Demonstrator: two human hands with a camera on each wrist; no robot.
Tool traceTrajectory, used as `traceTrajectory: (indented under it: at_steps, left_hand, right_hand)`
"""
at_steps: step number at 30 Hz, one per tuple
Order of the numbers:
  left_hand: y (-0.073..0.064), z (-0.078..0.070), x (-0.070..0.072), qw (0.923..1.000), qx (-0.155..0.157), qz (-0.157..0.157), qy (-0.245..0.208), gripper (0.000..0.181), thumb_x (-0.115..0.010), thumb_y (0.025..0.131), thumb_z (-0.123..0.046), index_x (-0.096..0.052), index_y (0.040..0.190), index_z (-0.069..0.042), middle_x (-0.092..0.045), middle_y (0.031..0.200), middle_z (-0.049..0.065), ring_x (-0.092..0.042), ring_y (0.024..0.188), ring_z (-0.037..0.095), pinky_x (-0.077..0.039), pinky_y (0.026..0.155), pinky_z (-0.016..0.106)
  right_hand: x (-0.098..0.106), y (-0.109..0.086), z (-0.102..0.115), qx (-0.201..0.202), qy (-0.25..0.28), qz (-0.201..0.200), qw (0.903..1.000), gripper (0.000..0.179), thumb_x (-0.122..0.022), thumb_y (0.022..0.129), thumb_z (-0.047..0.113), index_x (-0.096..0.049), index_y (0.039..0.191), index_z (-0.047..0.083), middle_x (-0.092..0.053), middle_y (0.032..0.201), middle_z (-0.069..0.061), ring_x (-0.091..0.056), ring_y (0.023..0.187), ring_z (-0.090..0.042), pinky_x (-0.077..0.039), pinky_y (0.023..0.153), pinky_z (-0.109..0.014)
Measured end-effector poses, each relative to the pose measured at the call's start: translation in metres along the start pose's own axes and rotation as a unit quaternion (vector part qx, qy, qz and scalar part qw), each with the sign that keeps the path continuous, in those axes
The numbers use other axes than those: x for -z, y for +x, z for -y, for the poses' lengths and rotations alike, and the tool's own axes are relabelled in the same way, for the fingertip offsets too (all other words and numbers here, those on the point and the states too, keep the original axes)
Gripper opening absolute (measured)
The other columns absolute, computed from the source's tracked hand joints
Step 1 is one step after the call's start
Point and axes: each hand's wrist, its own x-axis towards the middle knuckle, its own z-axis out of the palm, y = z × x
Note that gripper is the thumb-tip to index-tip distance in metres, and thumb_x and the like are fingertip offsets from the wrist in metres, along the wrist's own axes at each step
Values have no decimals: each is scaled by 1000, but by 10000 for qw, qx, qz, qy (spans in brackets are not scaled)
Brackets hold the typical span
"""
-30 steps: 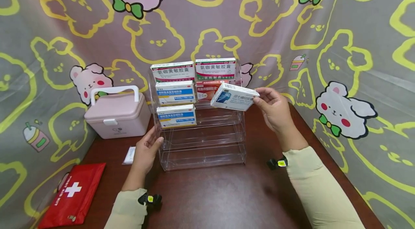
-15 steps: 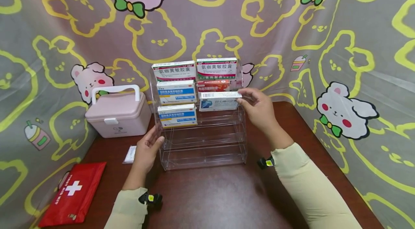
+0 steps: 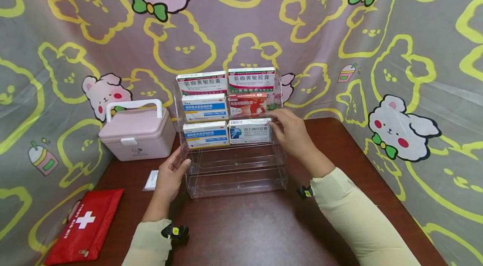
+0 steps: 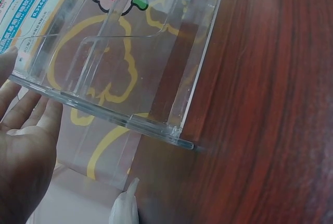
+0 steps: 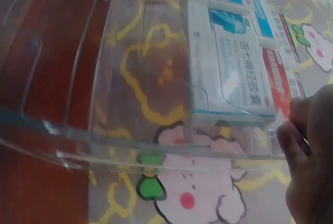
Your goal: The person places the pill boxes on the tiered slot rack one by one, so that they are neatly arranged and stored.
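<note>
A clear tiered display rack (image 3: pixel 235 184) stands on the table, medicine boxes in its upper tiers. My left hand (image 3: pixel 170 174) holds the rack's left side; in the left wrist view, the thumb lies over the edge and the fingers (image 4: pixel 39 114) on the outer side. My right hand (image 3: pixel 290 134) pinches the upper right corner of a white medicine box (image 3: pixel 250 132) with a blue picture. That box sits in the third tier, beside a blue-and-white box (image 3: pixel 205 135). In the right wrist view, the thumb and fingertips are right at the top corner of the white box (image 5: pixel 229 67).
Above are a red box (image 3: pixel 245 106), another blue-and-white box (image 3: pixel 203 108) and two green-and-red boxes, one at left (image 3: pixel 201 83) and one at right (image 3: pixel 250 79). A pink lidded case (image 3: pixel 136 134), a small white packet (image 3: pixel 151 180) and a red first aid pouch (image 3: pixel 84 226) lie left.
My right hand has brought the white medicine box left and down, from tilted in front of the red box to level in the third tier. My left hand stays on the rack.
</note>
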Motion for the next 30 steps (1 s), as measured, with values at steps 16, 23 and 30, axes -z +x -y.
traceTrajectory:
  at_steps: [16, 23, 30]
  left_hand:
    - [0, -2, 0, 10000, 57, 45, 29, 63, -66, 110, -11, -43, 168, -10, -49, 169, 10, -43, 160, 26, -44, 114, 8]
    - [1, -1, 1, 9996, -34, 46, 283, 64, -69, 109, -14, -44, 167, -10, -50, 168, 14, -45, 158, 28, -44, 109, 4]
    - [-1, -2, 2, 9946, -533, -19, 886, 63, -69, 108, -11, -45, 165, -3, -56, 160, 23, -54, 150, 38, -44, 104, 1]
  right_hand:
    - [-2, -15, -2, 49, 78, -436, 9990, 25, -84, 96, 6, -77, 118, 1, -76, 116, -13, -67, 88, -24, -56, 71, -39]
    - [4, -34, -10, -118, 141, -668, 9976, 29, -88, 92, 8, -77, 119, 2, -77, 117, -13, -73, 107, -30, -61, 90, -48]
    - [12, -55, -25, -393, -74, -526, 9978, 31, -86, 94, 10, -75, 121, 0, -75, 121, -18, -70, 117, -36, -59, 100, -54]
